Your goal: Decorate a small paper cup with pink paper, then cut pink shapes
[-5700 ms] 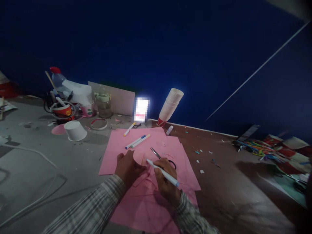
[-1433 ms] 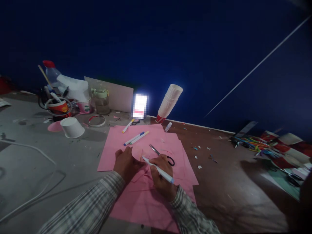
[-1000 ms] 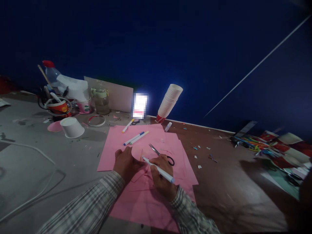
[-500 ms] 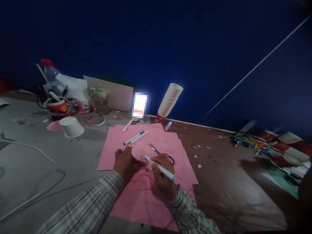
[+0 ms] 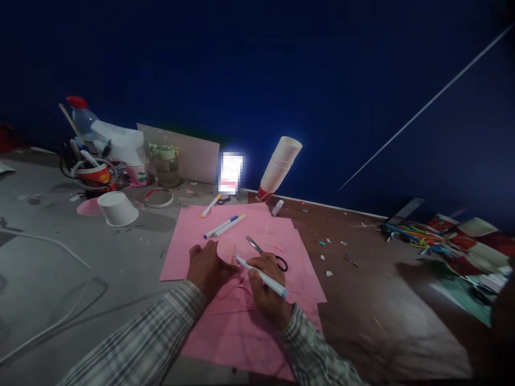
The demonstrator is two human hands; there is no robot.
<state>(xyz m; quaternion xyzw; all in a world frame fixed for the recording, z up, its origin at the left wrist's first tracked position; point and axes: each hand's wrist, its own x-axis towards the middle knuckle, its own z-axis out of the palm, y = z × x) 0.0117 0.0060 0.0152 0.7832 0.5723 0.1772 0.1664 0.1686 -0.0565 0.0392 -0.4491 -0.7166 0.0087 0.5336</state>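
Observation:
A white marker pen (image 5: 269, 280) with a pale blue end is gripped in my right hand (image 5: 270, 292), its tip slanting toward my left hand. My left hand (image 5: 209, 268) is closed on a piece of pink paper (image 5: 226, 251), thumb and fingers pinching its lower left edge. Both hands are over overlapping pink sheets (image 5: 241, 343). Just beyond my right hand lie scissors (image 5: 255, 244) with dark handles, partly hidden by that hand. A blue-capped marker (image 5: 220, 227) and a marker with a yellowish end (image 5: 230, 225) lie side by side on the pink paper.
A leaning stack of paper cups (image 5: 280, 166), a glue stick (image 5: 277, 208) and a lit screen (image 5: 231, 172) stand at the back. An upturned white cup (image 5: 118, 209), tape roll (image 5: 159, 198) and glass jar (image 5: 166, 166) are left; paper scraps (image 5: 329, 273) and coloured strips (image 5: 414, 236) right.
My right hand and the marker have shifted slightly left, the tip closer to my left fingers. My left hand keeps nearly the same place and hold.

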